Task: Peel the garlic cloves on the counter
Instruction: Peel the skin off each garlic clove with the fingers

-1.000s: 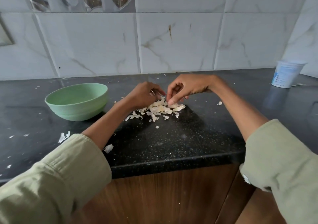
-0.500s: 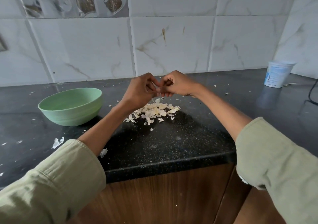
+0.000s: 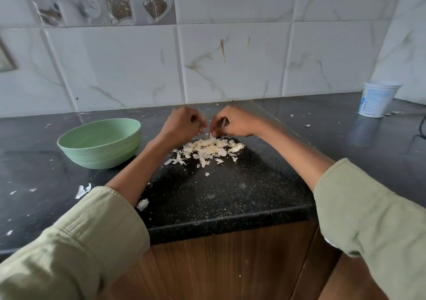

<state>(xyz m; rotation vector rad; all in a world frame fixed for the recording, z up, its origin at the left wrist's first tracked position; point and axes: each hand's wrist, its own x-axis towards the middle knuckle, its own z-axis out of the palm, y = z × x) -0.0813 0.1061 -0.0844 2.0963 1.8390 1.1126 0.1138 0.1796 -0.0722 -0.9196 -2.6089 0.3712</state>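
Observation:
A heap of white garlic skins and cloves (image 3: 213,148) lies on the black counter (image 3: 219,191). Both hands hover just behind the heap, a small gap between them. My right hand (image 3: 232,123) has its fingers curled and pinches a pale garlic piece (image 3: 223,123), with a strip of skin (image 3: 211,135) hanging below its fingertips. My left hand (image 3: 182,124) is curled too, fingertips pointing at the right hand; what it holds is hidden by the fingers.
A pale green bowl (image 3: 101,142) stands left of the heap. A white plastic tub (image 3: 378,99) sits at the far right by the tiled wall. Loose skin scraps (image 3: 83,190) lie scattered on the counter near its front edge.
The hands rose from the heap, met above it, and have now drawn slightly apart and sunk closer to the heap, with a strip of skin pulled loose.

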